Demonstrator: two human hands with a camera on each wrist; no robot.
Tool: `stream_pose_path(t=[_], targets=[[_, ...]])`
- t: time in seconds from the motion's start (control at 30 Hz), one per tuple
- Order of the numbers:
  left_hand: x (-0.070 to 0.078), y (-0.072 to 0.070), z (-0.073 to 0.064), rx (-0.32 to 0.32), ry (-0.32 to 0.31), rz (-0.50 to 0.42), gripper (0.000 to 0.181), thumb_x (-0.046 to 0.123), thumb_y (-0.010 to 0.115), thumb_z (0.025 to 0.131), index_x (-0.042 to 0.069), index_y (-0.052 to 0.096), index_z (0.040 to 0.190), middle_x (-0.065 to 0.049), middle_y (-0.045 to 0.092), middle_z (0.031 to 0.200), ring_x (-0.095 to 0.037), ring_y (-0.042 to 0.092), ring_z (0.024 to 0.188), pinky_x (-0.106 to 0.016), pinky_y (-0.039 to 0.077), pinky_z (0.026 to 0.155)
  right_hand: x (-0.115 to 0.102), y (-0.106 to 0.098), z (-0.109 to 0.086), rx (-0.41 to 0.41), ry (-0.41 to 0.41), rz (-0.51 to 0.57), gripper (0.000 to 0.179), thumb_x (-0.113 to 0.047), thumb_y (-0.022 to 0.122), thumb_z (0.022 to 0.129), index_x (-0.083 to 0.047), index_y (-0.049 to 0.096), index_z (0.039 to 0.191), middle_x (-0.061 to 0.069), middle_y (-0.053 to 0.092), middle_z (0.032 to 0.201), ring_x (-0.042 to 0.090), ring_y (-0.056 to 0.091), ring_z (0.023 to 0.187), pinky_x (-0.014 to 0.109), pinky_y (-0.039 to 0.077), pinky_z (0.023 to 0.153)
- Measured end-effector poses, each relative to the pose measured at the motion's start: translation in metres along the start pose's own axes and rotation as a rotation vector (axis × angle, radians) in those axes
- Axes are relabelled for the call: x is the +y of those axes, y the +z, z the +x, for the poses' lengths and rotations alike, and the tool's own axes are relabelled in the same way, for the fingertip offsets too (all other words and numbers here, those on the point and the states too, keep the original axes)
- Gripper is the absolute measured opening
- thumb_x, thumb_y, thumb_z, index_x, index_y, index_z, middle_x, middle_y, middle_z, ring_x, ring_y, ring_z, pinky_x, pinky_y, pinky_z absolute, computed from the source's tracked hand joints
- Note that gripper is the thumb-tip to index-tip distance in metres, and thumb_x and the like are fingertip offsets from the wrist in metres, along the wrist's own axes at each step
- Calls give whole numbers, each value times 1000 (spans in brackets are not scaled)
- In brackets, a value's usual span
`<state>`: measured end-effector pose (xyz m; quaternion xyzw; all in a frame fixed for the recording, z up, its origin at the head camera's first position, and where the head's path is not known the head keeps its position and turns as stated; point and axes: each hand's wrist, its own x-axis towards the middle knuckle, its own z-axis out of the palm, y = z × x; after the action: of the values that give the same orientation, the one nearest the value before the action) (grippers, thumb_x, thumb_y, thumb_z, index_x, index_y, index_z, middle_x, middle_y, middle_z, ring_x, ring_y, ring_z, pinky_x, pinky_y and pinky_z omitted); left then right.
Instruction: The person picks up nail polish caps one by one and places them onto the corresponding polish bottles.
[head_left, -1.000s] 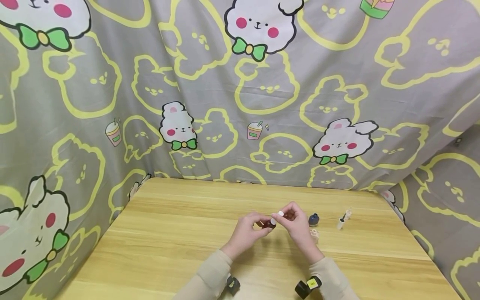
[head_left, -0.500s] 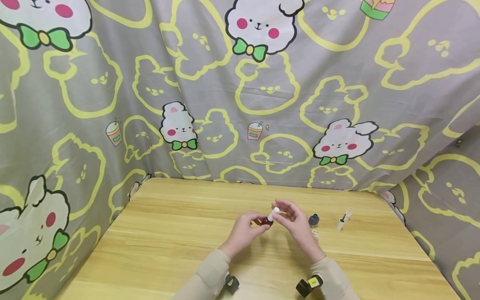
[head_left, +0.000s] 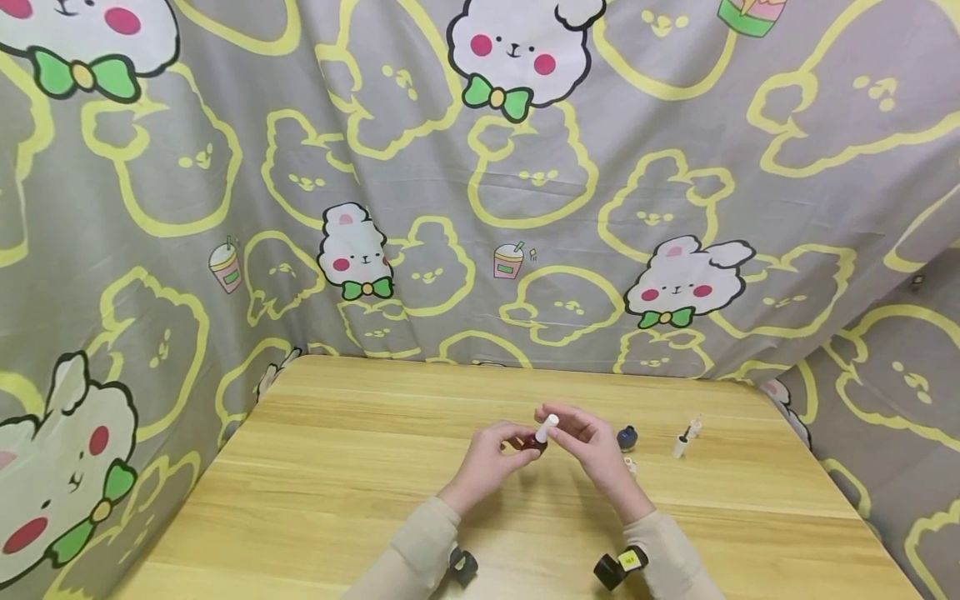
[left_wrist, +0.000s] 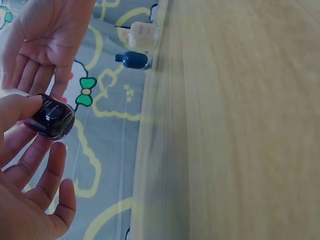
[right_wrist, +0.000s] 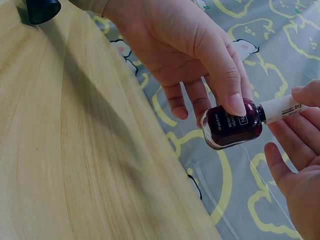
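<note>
My left hand (head_left: 486, 464) holds a dark red nail polish bottle (right_wrist: 232, 125) between thumb and fingers, above the table. A tall white cap (right_wrist: 281, 108) stands on the bottle's neck, with a narrow dark ring showing between the two. With its thumb and fingers my right hand (head_left: 597, 452) pinches this cap, its other fingers extended behind. In the left wrist view the bottle (left_wrist: 51, 119) lies across the left fingers under the thumb, and the palm of the right hand (left_wrist: 52, 30) faces it.
Right of the hands a dark blue bottle (head_left: 627, 439) stands uncapped on the wooden table (head_left: 360, 467). A pale bottle (left_wrist: 142, 35) is near it, partly behind the right wrist in the head view. Farther right are a white cap (head_left: 680, 447) with brush and a small clear item (head_left: 696, 427).
The white cap, held apart from the bottle a second ago, is now on its neck. My right hand has moved left and its fingers have shifted around the cap.
</note>
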<state>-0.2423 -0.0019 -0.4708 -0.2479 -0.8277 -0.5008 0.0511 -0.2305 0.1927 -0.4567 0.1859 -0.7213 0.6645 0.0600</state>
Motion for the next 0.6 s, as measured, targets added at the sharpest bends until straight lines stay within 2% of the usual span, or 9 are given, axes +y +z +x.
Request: stream_pose_path(t=[0.3,0.47,0.6], targets=[[0,0,0,4,14,1,24,27,74,86,16,74,107,3,74,104,-8,64,90,-33,48,80,-1,1,0,25,10,-22,34,-14,66,92,6,62,120,15,71,115,3,68,102,22,54,88],[1,0,0,10,32,10,23,26,74,86,16,74,107,2,74,103,-7,65,90,-34,49,81,-1,3,-1,65,21,-18,31,-12,69,90,7,62,113,2,74,106,4,69,97,22,54,87],[3,0,-1,21,46,13,22,24,74,86,16,74,106,3,74,101,-7,65,89,-35,48,81,-1,5,-2,110,30,-37,23,-9,72,87,4,62,104,-7,71,93,5,67,87,22,55,80]])
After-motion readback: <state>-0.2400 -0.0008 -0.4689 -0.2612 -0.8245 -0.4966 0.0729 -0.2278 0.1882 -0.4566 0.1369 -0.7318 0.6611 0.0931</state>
